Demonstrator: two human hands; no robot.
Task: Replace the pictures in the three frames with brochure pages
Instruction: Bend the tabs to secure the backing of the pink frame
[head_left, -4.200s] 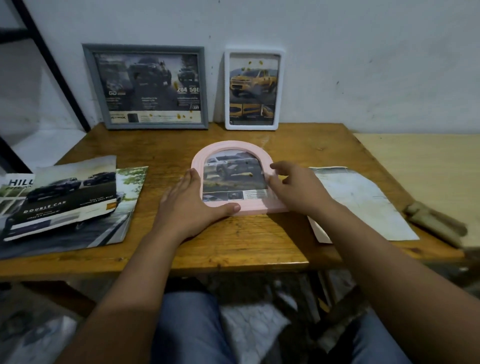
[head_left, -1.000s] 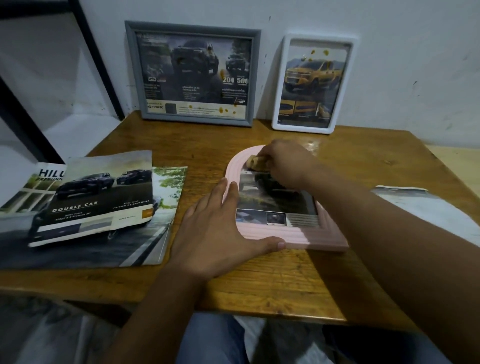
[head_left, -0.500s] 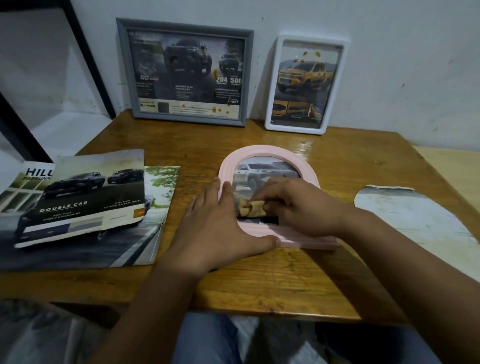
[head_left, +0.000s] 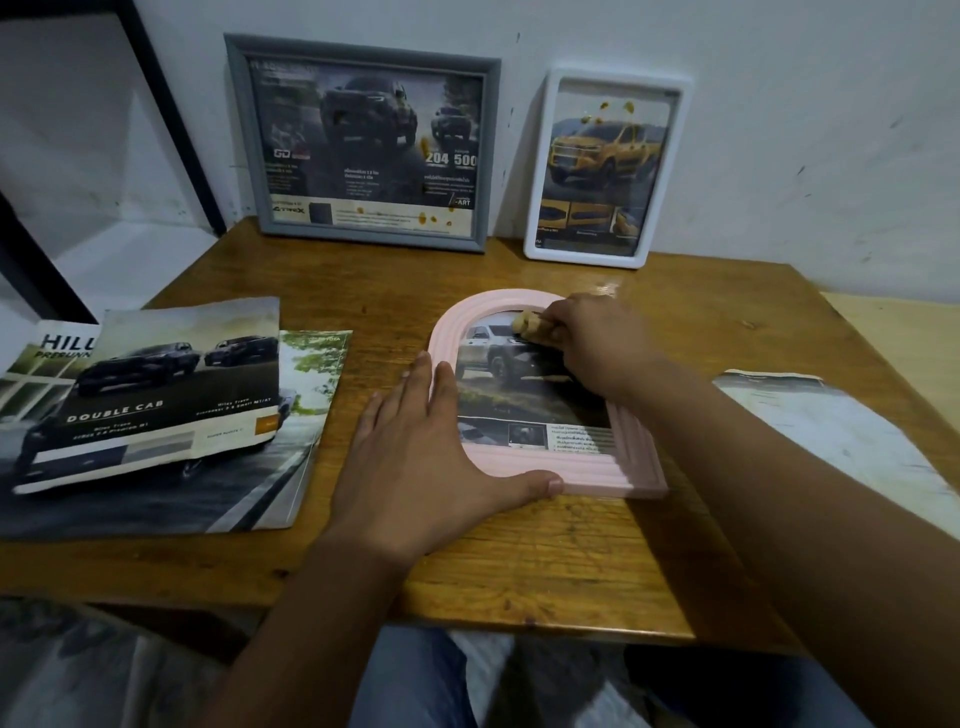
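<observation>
Head view: the pink arched plastic frame (head_left: 545, 467) lies flat on the wooden table (head_left: 545, 561). Left hand (head_left: 415, 467) presses flat, fingers straight, against its left edge. Right hand (head_left: 597, 343) pinches a small tan cloth wad (head_left: 527, 323) on the glass near the arch.

A brown wooden table (head_left: 519, 561) stands against a scuffed white wall (head_left: 805, 130), with a black metal bar (head_left: 171, 130) (slanted) at the table's far-left corner.

Bare table (head_left: 519, 561) lies open near its front edge; brochures (head_left: 166, 415) crowd the left, a loose sheet (head_left: 841, 441) the right.
</observation>
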